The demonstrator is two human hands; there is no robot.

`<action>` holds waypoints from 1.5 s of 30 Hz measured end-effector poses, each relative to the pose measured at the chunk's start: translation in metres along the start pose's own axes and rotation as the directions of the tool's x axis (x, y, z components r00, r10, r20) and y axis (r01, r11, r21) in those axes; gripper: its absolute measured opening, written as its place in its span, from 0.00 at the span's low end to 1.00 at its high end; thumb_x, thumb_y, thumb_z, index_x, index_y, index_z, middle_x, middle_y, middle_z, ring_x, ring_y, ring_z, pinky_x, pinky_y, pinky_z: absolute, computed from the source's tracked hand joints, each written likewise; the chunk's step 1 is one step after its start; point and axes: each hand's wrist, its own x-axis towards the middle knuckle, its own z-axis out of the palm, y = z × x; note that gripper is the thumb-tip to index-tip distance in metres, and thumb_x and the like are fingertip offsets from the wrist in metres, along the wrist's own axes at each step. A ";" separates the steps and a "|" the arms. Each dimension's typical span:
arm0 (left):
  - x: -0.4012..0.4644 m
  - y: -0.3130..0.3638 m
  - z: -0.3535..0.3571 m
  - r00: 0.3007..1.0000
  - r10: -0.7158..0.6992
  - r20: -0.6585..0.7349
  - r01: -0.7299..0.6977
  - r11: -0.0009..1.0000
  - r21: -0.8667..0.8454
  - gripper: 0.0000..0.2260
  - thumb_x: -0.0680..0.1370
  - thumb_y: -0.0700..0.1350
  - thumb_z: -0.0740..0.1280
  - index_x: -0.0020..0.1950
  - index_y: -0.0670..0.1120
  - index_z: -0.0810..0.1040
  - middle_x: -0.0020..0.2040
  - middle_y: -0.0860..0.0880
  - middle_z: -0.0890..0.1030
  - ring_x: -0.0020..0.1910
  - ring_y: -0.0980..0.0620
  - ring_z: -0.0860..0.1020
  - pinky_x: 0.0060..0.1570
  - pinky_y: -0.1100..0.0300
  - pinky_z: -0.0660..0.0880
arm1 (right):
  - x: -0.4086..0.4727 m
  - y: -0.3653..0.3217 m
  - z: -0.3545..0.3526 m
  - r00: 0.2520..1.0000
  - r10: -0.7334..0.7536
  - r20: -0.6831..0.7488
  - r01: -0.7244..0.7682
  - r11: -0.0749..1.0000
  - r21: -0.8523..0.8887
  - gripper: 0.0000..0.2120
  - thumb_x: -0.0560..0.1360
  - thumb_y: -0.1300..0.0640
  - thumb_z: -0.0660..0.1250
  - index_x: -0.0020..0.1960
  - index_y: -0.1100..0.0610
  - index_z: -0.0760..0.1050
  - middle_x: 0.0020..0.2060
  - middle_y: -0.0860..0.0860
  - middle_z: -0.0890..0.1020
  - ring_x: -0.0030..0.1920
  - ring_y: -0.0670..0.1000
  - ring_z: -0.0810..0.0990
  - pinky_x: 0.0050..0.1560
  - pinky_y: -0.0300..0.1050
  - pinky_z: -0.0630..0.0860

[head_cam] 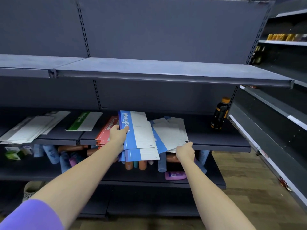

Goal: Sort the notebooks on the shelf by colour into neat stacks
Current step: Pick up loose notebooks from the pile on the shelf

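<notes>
two bare arms reach forward to a dark grey metal shelf (216,138) at about waist level. the left hand (117,134) grips the left edge of a blue-and-white paper notebook (137,130), thumb on its blue cover strip and fingers hidden beneath; this notebook lies on top of a fanned blue stack (141,154) that overhangs the shelf's front edge. the right hand (185,151) is at the shelf's front lip, its fingers curled on the near corner of a loose pile of blue-and-white notebooks (171,132) lying face down and askew — just right of the held notebook and partly under it.

just left of the left hand, touching its wrist side, sits a stack of red notebooks (106,131), also jutting past the edge. further left on the same shelf lies a single green-and-white notebook (85,121), and beyond it a slanted pile of grey-white notebooks (31,128).

at the shelf's far right end, well apart from both hands, stands a black bottle with an orange cap (220,113). the shelf below holds tumbled blue and orange tubes (53,154) and a pink packet (175,175). a purple sleeve (31,214) covers the left upper arm.
</notes>
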 end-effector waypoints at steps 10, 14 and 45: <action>-0.008 -0.011 0.020 0.995 -0.058 0.076 0.063 0.996 -0.070 0.09 0.80 0.43 0.69 0.53 0.40 0.74 0.49 0.41 0.81 0.39 0.46 0.80 0.35 0.55 0.76 | -0.027 -0.008 0.022 0.890 -0.279 0.360 0.164 0.934 0.318 0.17 0.71 0.47 0.73 0.38 0.56 0.69 0.32 0.52 0.67 0.32 0.50 0.66 0.33 0.43 0.66; -0.008 -0.013 0.020 0.988 -0.106 0.109 0.116 0.989 -0.089 0.12 0.79 0.46 0.71 0.56 0.41 0.74 0.50 0.41 0.83 0.46 0.41 0.83 0.48 0.44 0.82 | -0.011 -0.004 0.022 0.910 -0.200 0.364 0.071 0.938 0.340 0.12 0.71 0.52 0.71 0.36 0.58 0.74 0.34 0.49 0.78 0.37 0.53 0.77 0.38 0.46 0.77; 0.010 -0.014 0.022 0.999 -0.035 0.001 0.035 0.998 -0.060 0.06 0.78 0.42 0.69 0.48 0.44 0.72 0.48 0.41 0.81 0.47 0.41 0.82 0.53 0.41 0.80 | -0.022 -0.008 0.009 0.912 -0.191 0.363 0.047 0.928 0.370 0.20 0.79 0.42 0.63 0.46 0.60 0.73 0.34 0.52 0.81 0.28 0.50 0.77 0.30 0.45 0.75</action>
